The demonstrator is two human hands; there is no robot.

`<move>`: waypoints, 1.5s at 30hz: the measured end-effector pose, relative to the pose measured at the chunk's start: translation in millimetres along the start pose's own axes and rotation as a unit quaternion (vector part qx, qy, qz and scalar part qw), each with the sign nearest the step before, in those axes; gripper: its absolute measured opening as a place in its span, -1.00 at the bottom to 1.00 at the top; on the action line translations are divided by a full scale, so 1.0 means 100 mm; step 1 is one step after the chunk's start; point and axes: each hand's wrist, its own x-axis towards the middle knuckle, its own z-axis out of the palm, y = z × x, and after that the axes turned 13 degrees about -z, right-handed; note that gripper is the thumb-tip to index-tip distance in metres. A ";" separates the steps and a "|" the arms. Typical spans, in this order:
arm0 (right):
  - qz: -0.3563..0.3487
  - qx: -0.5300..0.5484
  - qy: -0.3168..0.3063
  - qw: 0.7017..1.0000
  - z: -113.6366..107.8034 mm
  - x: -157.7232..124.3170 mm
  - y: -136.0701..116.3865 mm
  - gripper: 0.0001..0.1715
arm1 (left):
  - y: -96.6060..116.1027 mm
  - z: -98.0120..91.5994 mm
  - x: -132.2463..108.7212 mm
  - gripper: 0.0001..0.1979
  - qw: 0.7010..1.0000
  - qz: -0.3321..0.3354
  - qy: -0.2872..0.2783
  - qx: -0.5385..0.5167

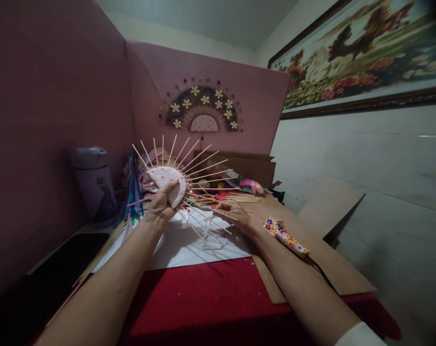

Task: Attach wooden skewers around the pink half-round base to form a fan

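Observation:
My left hand [162, 201] grips a half-round base [171, 176] covered in pale pink fabric with red dots, the thumb pressed on its face. Thin wooden sticks [199, 161] fan out from its curved edge, up and to the right. My right hand [232, 214] is among the lower right sticks, its fingers pinched together. A thin pale cord [214, 230] hangs in loops just below those fingertips, over a white sheet [189, 247]. How the cord passes between the fingers is hard to make out.
Coloured strips [132, 178] and loose sticks [243, 197] lie behind. A flower-patterned glue gun [286, 236] rests on cardboard [333, 269] at right. A purple container [95, 185] stands left. A finished flowered fan [203, 103] hangs on the pink panel. Red cloth [199, 302] covers the front.

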 end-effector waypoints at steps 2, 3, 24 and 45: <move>0.000 0.036 0.014 0.999 -0.02 0.01 0.02 -0.66 | 0.01 0.01 -0.01 -0.86 1.000 0.002 0.000 0.000; 0.000 0.055 0.022 0.998 -0.03 0.02 0.03 -0.66 | 0.01 0.01 -0.01 -0.86 1.000 0.004 0.002 -0.001; -0.117 -0.019 0.156 0.981 -0.21 0.08 0.01 -0.59 | 0.03 0.03 -0.02 -0.85 0.998 0.043 0.052 0.004; -0.093 0.065 0.109 0.988 -0.21 0.06 0.00 -0.57 | 0.06 0.02 0.06 -0.87 0.987 0.099 0.098 -0.078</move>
